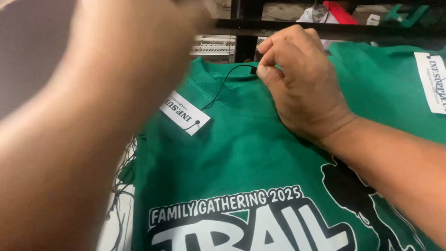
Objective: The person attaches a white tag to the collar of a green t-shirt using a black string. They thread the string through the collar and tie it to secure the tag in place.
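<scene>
A green T-shirt (241, 153) with white and black print lies flat in front of me. A white paper hang tag (183, 113) on a thin black string (223, 83) rests near its collar. My right hand (302, 83) lies on the collar, thumb and forefinger pinched on the string's upper end. My left arm fills the left of the view, blurred; my left hand (186, 14) reaches up and away at the top edge, and I cannot make out its fingers.
A second green shirt (390, 88) with its own white tag (432, 81) lies at the right. A black metal frame (288, 28) runs across the back. A bundle of loose black strings (121, 186) lies at the shirt's left edge.
</scene>
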